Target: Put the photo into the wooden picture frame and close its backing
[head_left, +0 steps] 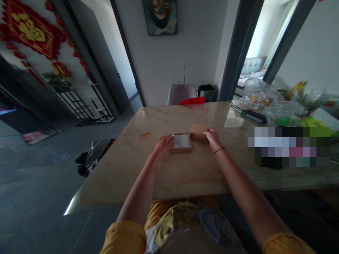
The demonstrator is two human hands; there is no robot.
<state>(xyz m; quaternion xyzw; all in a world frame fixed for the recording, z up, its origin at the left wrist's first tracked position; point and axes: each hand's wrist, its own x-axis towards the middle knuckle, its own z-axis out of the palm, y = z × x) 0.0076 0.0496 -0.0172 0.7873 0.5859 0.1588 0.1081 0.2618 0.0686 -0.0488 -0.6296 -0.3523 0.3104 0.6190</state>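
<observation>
A small wooden picture frame [180, 150] lies flat on the table with a white sheet inside it. My left hand [164, 143] is closed over the frame's left side, its fingertips reaching onto the white sheet and hiding that edge. To the right of the frame, my right hand [212, 137] pinches the right edge of a brown backing board [198, 131]. The board is held just beside the frame, apart from the sheet.
The marble-patterned table [169, 173] carries plastic bags [283, 111] and a dark elongated device [253, 115] on the right. A blurred-out patch covers things nearer me. Behind the far edge stand a quilted chair [182, 93] and a bin [206, 93].
</observation>
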